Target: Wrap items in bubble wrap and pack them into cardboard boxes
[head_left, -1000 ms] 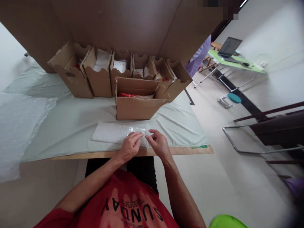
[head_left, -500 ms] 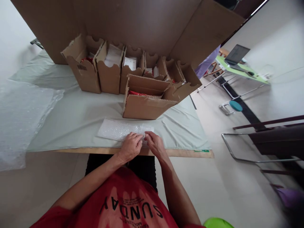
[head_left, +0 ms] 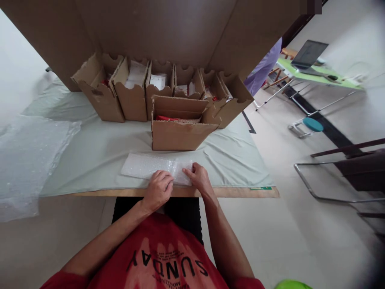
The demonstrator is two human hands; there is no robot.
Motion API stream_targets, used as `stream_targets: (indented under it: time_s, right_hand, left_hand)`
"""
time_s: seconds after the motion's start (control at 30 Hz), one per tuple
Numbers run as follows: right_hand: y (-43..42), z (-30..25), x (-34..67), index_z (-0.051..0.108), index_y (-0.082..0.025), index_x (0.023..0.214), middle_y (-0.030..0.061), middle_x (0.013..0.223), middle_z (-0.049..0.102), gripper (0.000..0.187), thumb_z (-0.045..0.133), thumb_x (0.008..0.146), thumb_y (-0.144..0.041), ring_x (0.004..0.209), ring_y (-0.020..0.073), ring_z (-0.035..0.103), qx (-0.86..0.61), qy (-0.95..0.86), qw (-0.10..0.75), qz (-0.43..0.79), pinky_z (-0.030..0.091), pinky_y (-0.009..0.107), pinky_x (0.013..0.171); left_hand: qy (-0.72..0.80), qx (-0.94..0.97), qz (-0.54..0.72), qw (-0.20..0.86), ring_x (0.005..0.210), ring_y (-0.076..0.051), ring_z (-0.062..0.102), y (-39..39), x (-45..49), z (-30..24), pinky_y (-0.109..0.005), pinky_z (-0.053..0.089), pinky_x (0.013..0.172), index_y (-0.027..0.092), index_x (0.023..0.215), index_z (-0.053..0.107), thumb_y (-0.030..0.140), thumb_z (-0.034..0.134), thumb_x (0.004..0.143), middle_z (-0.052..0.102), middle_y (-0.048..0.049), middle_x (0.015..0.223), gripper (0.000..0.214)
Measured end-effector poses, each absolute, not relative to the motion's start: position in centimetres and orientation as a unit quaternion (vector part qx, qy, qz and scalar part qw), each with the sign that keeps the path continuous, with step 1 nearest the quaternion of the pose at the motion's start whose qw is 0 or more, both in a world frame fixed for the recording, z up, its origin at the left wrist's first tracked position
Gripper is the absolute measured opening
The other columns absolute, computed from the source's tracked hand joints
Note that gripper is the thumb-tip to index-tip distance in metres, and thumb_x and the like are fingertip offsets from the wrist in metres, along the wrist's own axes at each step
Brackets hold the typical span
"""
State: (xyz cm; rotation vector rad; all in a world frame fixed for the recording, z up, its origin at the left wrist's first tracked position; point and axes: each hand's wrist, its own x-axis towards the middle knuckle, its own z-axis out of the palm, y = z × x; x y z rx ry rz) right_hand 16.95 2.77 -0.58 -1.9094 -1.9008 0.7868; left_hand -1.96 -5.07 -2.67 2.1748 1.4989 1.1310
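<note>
Lower centre | your right hand (head_left: 200,176) pinches the bubble-wrap strip (head_left: 146,165), right end | long axis left-to-right | left hand (head_left: 158,189) at near edge, grip unclear

The word "SUNDAY" stood in large dark capitals across the red shirt (head_left: 164,259), upside down to the view. Smaller lines of print above and below it were too small to read, as was any lettering on the green label (head_left: 260,188) at the bench's (head_left: 120,193) front edge.
</note>
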Motion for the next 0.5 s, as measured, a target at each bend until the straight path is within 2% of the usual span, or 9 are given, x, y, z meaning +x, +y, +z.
stream_targets:
  time_s: [0.17, 0.3, 0.4, 0.5]
  right_hand:
    - [2.7, -0.3, 17.2, 0.04, -0.025, 0.066, -0.0061, 0.057, 0.049, 0.032, 0.067, 0.075, -0.041, 0.054, 0.0116, 0.041, -0.671, -0.666, 0.167, 0.281, 0.026, 0.025, 0.053]
    - [1.3, -0.3, 16.5, 0.041, -0.025, 0.068, -0.0051, 0.058, 0.05, 0.032, 0.069, 0.074, -0.04, 0.055, 0.0122, 0.045, -0.671, -0.651, 0.175, 0.308, 0.029, 0.025, 0.053]
    - [-0.6, -0.3, 15.3, 0.049, -0.023, 0.079, -0.0035, 0.06, 0.056, 0.027, 0.066, 0.076, -0.044, 0.051, 0.013, 0.051, -0.645, -0.603, 0.205, 0.423, 0.034, 0.024, 0.048]
    - [-2.6, -0.3, 13.8, 0.054, -0.02, 0.095, -0.0035, 0.059, 0.061, 0.038, 0.062, 0.079, -0.053, 0.042, 0.0134, 0.053, -0.589, -0.527, 0.227, 0.568, 0.035, 0.023, 0.037]
  left_hand:
    - [0.612, 0.71, 0.347, 0.017, 0.1, -0.027, 0.06, -8.3, -5.2, -2.5, -0.044, 0.052, 0.091, 0.016, 0.107, 0.07, 0.014, 0.055, 0.092, 0.066, -0.0124, 0.107, 0.022]
    - [0.658, 0.701, 0.275, -0.011, 0.103, -0.03, 0.06, -8.3, -7.8, -2.7, -0.047, 0.051, 0.093, 0.016, 0.111, 0.07, 0.024, 0.056, 0.093, 0.064, -0.0146, 0.113, 0.024]
    - [0.653, 0.71, 0.263, -0.001, 0.106, -0.031, 0.06, -6.4, -9.7, -3.0, -0.047, 0.05, 0.097, 0.018, 0.107, 0.071, 0.03, 0.056, 0.094, 0.065, -0.014, 0.113, 0.023]
    - [0.65, 0.714, 0.259, 0.013, 0.109, -0.031, 0.06, -4.1, -11.9, -3.2, -0.048, 0.05, 0.098, 0.019, 0.103, 0.071, 0.03, 0.055, 0.092, 0.066, -0.0137, 0.114, 0.022]
